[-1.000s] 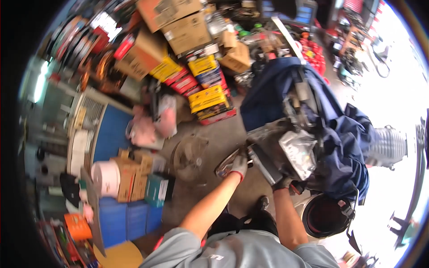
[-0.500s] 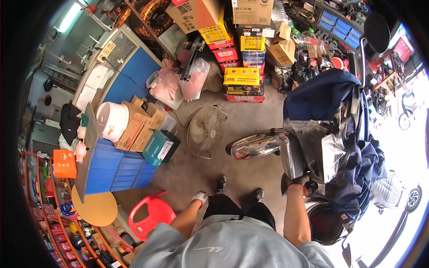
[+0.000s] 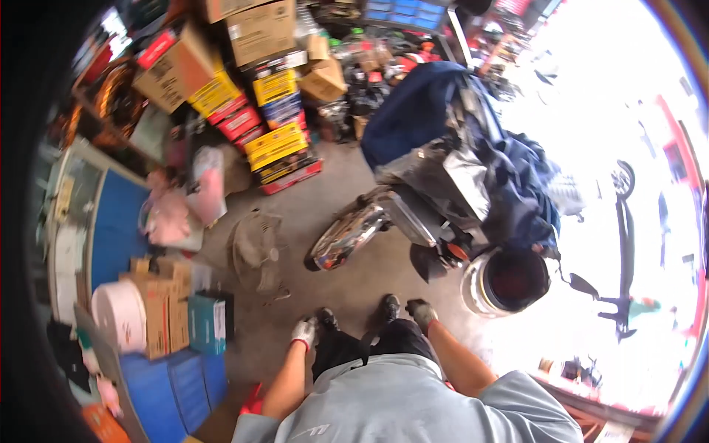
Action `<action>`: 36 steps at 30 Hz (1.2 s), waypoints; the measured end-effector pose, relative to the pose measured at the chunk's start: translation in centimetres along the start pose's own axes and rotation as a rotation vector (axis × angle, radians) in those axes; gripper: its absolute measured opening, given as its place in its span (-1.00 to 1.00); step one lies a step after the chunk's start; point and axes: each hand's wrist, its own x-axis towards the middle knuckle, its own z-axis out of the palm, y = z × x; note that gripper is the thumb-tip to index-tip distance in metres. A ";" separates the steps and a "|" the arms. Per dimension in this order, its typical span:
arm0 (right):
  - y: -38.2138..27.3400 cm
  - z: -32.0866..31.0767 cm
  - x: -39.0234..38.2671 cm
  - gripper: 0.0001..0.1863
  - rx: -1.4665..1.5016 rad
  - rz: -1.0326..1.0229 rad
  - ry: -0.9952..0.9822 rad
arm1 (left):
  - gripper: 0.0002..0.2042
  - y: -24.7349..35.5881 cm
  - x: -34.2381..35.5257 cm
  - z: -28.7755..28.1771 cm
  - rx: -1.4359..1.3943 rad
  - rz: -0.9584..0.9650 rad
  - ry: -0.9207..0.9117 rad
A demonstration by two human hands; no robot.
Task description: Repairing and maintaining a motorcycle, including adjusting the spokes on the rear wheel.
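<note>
My left hand [image 3: 303,331], in a pale glove with a red cuff, hangs beside my left leg with loose fingers and nothing visible in it. Beside my right leg is my right hand [image 3: 422,314], gloved in pale and dark material. It is apart from the motorcycle, its fingers look loose though slightly blurred, and it shows nothing held. Ahead to the right stands the motorcycle, partly under a dark blue cloth [image 3: 413,103], its shiny front mudguard [image 3: 351,236] pointing left. A round, pale-rimmed thing with a dark hollow [image 3: 515,280] is nearest my right hand.
A floor fan [image 3: 255,251] stands ahead left. Farther off are stacked yellow and red boxes [image 3: 277,151]. Cartons [image 3: 166,310], a teal box [image 3: 207,323] and a white round tub [image 3: 120,316] sit by the blue counter [image 3: 166,387] on the left. Bright light fills the right side.
My right hand has left the motorcycle and come down beside my leg. My view has turned right, so the motorcycle, boxes and fan appear farther left. My left hand still hangs at my side.
</note>
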 end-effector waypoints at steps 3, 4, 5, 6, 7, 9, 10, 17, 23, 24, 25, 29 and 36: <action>6.3 1.8 -8.9 -0.81 0.459 0.997 -0.066 | -0.56 6.8 -1.4 -3.3 -0.033 -0.016 -0.120; 7.2 1.3 -11.6 -0.84 0.562 1.076 -0.037 | -0.51 2.0 1.2 -3.9 0.247 0.113 -0.007; 10.4 0.4 -14.9 -0.80 0.596 1.270 -0.085 | -0.47 4.6 0.1 -4.6 0.189 -0.027 -0.129; 12.7 -1.1 -17.4 -0.75 0.653 1.428 -0.159 | -0.46 0.6 2.1 -4.7 0.348 0.006 -0.083; 16.5 -4.2 -21.2 -0.75 0.666 1.452 -0.121 | -0.45 -0.8 3.1 -4.3 0.382 0.069 -0.128; 22.1 -11.1 -27.1 -0.83 0.952 1.191 0.421 | -0.46 -1.1 3.2 -3.4 0.460 0.036 -0.184; 18.4 -13.7 -22.1 -0.92 0.404 1.143 0.531 | -0.46 -4.0 0.8 -5.9 0.479 -0.030 -0.116; 21.6 -35.5 -13.4 -0.72 0.038 0.349 1.082 | -0.51 -5.1 -5.4 -4.9 0.391 -0.154 -0.010; 22.8 -39.8 -4.3 -0.43 0.387 0.436 0.733 | -0.51 -6.8 -11.1 -2.5 0.396 -0.037 0.069; 21.9 -39.9 -3.0 -0.43 0.399 0.405 0.719 | -0.51 -5.9 -12.7 -2.3 0.382 -0.052 0.098; 20.9 -39.8 -1.6 -0.43 0.394 0.383 0.701 | -0.49 -4.7 -14.5 -2.0 0.409 -0.111 0.077; 17.6 -39.9 1.7 -0.40 0.379 0.326 0.644 | -0.44 -4.3 -17.9 -1.5 0.432 -0.200 0.051; 12.6 -40.0 2.9 -0.36 0.317 0.291 0.575 | -0.67 -11.7 -18.0 -0.1 -0.098 -0.303 0.004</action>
